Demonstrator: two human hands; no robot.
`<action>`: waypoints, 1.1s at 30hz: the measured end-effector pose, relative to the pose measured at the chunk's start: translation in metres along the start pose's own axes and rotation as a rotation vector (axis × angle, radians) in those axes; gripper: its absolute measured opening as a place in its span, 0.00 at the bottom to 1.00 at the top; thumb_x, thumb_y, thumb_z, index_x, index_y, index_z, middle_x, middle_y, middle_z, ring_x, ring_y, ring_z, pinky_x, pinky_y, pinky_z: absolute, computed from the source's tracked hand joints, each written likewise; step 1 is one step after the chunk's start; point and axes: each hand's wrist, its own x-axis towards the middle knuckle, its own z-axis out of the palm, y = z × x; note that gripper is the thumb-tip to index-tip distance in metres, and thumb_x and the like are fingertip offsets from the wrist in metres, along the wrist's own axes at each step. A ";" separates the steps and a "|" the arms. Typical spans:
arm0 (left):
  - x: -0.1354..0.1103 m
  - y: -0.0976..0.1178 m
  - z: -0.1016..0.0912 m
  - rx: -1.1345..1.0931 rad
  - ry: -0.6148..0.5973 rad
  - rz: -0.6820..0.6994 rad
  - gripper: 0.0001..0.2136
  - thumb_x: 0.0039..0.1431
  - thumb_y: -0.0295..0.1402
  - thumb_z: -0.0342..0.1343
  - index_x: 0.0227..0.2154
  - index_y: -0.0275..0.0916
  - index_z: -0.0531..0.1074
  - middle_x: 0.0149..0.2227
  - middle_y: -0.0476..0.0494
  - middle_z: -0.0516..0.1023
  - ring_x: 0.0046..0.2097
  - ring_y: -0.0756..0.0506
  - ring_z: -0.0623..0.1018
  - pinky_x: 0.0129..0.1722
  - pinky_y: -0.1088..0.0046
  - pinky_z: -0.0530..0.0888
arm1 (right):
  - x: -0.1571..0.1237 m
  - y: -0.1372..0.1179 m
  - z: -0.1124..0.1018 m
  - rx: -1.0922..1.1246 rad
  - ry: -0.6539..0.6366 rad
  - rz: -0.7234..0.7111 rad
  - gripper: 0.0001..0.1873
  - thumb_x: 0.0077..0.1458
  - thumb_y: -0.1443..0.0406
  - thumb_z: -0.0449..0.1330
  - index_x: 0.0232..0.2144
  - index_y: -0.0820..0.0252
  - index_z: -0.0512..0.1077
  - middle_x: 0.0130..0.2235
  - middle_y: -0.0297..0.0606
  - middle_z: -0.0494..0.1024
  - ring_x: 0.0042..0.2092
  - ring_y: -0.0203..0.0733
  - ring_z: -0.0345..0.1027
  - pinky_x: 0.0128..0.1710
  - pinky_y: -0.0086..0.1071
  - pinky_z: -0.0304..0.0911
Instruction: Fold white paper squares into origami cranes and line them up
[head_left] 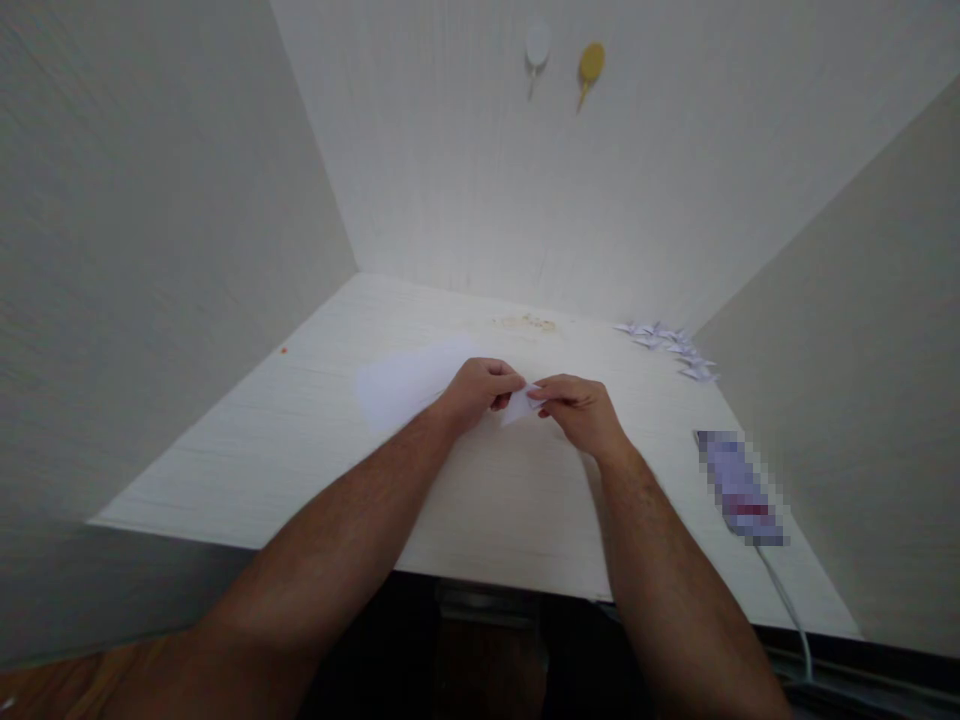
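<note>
Between my two hands is a small piece of folded white paper (516, 408), with a pointed lower corner. My left hand (484, 385) pinches its upper left edge between thumb and fingers. From the other side my right hand (576, 402) grips its right part, fingertips pressed together on the fold. Both hands are just above the white table. Beside my left wrist lie flat white sheets of paper (397, 385), partly covered by that arm. Several small folded paper cranes (679, 348) sit in a cluster at the back right.
A blurred-out, phone-like device (739, 490) lies at the right, with a pale cable (787, 595) running off the table's front edge. White walls enclose the table (300, 430) on three sides. Two hooks, white (537, 47) and yellow (592, 62), hang on the back wall.
</note>
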 end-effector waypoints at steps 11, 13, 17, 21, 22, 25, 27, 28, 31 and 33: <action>-0.004 0.001 -0.001 0.262 -0.069 0.108 0.11 0.48 0.37 0.61 0.21 0.34 0.74 0.16 0.52 0.69 0.20 0.55 0.65 0.21 0.79 0.59 | 0.004 -0.010 0.003 -0.021 0.039 0.330 0.12 0.48 0.57 0.64 0.30 0.61 0.77 0.26 0.35 0.78 0.26 0.35 0.70 0.26 0.31 0.69; -0.004 0.001 0.000 0.264 -0.083 0.119 0.10 0.47 0.37 0.62 0.22 0.33 0.74 0.17 0.51 0.70 0.20 0.54 0.66 0.20 0.79 0.60 | 0.004 -0.010 0.005 -0.068 0.016 0.374 0.14 0.47 0.55 0.65 0.24 0.61 0.74 0.22 0.33 0.75 0.23 0.34 0.67 0.24 0.30 0.68; -0.004 -0.001 0.000 0.244 -0.096 0.128 0.09 0.47 0.36 0.62 0.23 0.33 0.75 0.19 0.50 0.72 0.21 0.54 0.67 0.21 0.79 0.61 | 0.004 -0.013 0.006 -0.007 -0.021 0.380 0.16 0.45 0.54 0.66 0.21 0.61 0.71 0.21 0.31 0.72 0.23 0.32 0.65 0.24 0.30 0.68; -0.004 0.000 0.001 0.231 -0.091 0.136 0.09 0.47 0.35 0.61 0.23 0.33 0.75 0.18 0.50 0.71 0.20 0.55 0.66 0.20 0.79 0.60 | 0.005 -0.015 0.005 0.024 -0.028 0.366 0.15 0.45 0.55 0.66 0.21 0.60 0.70 0.20 0.30 0.71 0.23 0.32 0.64 0.25 0.29 0.68; -0.004 0.000 0.001 0.228 -0.087 0.136 0.09 0.47 0.35 0.61 0.24 0.33 0.75 0.18 0.51 0.71 0.20 0.55 0.66 0.20 0.79 0.60 | 0.005 -0.015 0.006 0.022 -0.028 0.361 0.15 0.45 0.55 0.66 0.21 0.60 0.70 0.20 0.30 0.71 0.23 0.32 0.64 0.24 0.29 0.68; -0.005 0.001 0.002 0.231 -0.071 0.137 0.09 0.47 0.35 0.61 0.23 0.33 0.75 0.18 0.51 0.70 0.20 0.55 0.66 0.20 0.79 0.60 | 0.006 -0.017 0.007 -0.002 -0.024 0.350 0.14 0.45 0.56 0.66 0.20 0.60 0.70 0.20 0.30 0.71 0.23 0.32 0.64 0.24 0.29 0.67; -0.006 0.002 0.002 0.244 -0.072 0.142 0.09 0.47 0.35 0.61 0.22 0.33 0.74 0.18 0.51 0.70 0.20 0.55 0.66 0.20 0.79 0.60 | 0.006 -0.017 0.008 -0.032 -0.018 0.350 0.13 0.46 0.57 0.65 0.20 0.60 0.71 0.20 0.30 0.71 0.23 0.32 0.64 0.23 0.29 0.66; -0.006 0.003 0.001 0.252 -0.070 0.145 0.09 0.47 0.35 0.61 0.22 0.33 0.74 0.18 0.51 0.70 0.20 0.55 0.66 0.20 0.79 0.61 | 0.006 -0.017 0.007 -0.047 -0.016 0.353 0.13 0.46 0.58 0.65 0.20 0.61 0.71 0.20 0.30 0.71 0.22 0.32 0.64 0.23 0.28 0.66; -0.005 0.005 -0.005 0.242 -0.018 0.143 0.09 0.47 0.35 0.61 0.21 0.34 0.73 0.17 0.52 0.68 0.20 0.55 0.64 0.20 0.79 0.60 | 0.005 -0.017 -0.002 -0.061 -0.015 0.370 0.11 0.46 0.60 0.64 0.21 0.61 0.72 0.20 0.33 0.74 0.22 0.33 0.66 0.23 0.28 0.64; -0.002 0.007 -0.012 0.179 0.050 0.136 0.09 0.47 0.35 0.62 0.22 0.34 0.73 0.16 0.53 0.67 0.19 0.56 0.63 0.20 0.79 0.58 | 0.004 -0.016 -0.012 -0.061 0.012 0.381 0.10 0.45 0.62 0.64 0.20 0.62 0.72 0.20 0.34 0.75 0.22 0.33 0.67 0.23 0.28 0.63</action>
